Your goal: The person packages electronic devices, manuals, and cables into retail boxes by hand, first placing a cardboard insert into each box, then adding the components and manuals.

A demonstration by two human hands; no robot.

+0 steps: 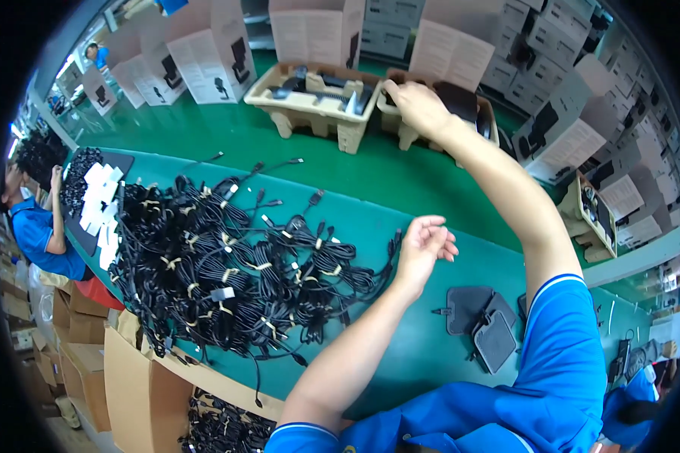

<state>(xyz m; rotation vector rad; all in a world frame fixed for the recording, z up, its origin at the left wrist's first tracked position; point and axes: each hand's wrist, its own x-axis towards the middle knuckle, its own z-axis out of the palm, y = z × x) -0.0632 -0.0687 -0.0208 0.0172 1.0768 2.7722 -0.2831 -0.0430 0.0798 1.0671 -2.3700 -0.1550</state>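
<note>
My right hand [419, 107] reaches far forward, its fingers bent over the left corner of a brown moulded-pulp tray [408, 136]. Dark parts lie in that tray, partly hidden by my arm. Nearer to me, my left hand [423, 253] hovers over the green bench with fingers loosely curled and apart, nothing in it. Just left of it spreads a big heap of black cables [257, 260] tied in bundles. To the right of my left forearm lie several flat black plates [495, 341] with short stubs.
A second pulp tray [345, 136] with dark parts stands left of the first. White printed cartons [208, 57] line the back. A person in blue [41, 234] is at the left beside white pieces [100, 198]. An open cardboard box [140, 385] sits below the front edge.
</note>
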